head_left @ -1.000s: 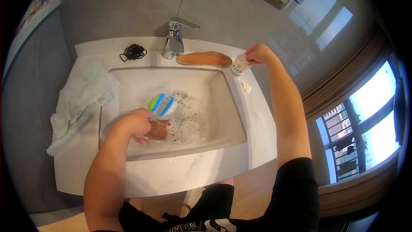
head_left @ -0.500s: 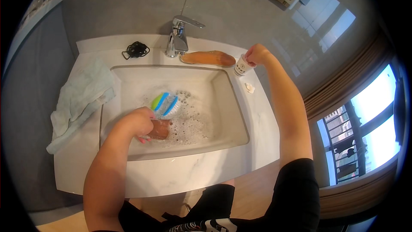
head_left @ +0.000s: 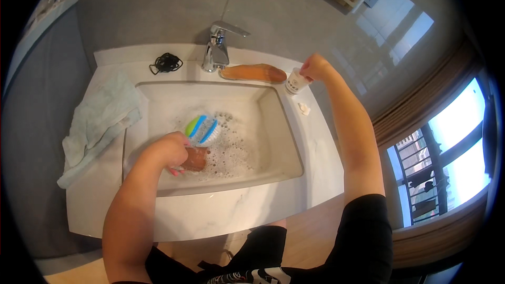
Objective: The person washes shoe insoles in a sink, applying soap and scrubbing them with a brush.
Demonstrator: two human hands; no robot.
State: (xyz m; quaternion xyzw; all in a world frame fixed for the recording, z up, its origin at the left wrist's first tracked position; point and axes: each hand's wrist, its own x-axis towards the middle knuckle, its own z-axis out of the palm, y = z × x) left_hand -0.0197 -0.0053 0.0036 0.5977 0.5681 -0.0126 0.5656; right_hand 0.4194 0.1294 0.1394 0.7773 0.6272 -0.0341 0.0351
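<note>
My left hand [head_left: 169,149] is low in the sink, closed on a brown insole [head_left: 196,159] that lies in foamy water. Just beyond it, a scrub brush [head_left: 199,128] with a green and blue body and white bristles sits in the suds. At the far right of the counter, my right hand [head_left: 316,67] has its fingers bent together at the mouth of a small white cup [head_left: 294,82]. The fingertips are partly hidden, and what they hold cannot be made out. A second, orange-brown insole [head_left: 252,73] rests behind the sink, beside the cup.
A chrome faucet [head_left: 214,52] rises behind the sink [head_left: 268,126]. Left of it lies a tangled black cord [head_left: 167,63]. A pale green towel [head_left: 102,115] drapes over the counter's left side. Near the cup is a small white lump [head_left: 304,108].
The view has shifted slightly. My right hand's fingers stay at the cup's mouth, and my left hand keeps its hold on the brown insole in the same place.
</note>
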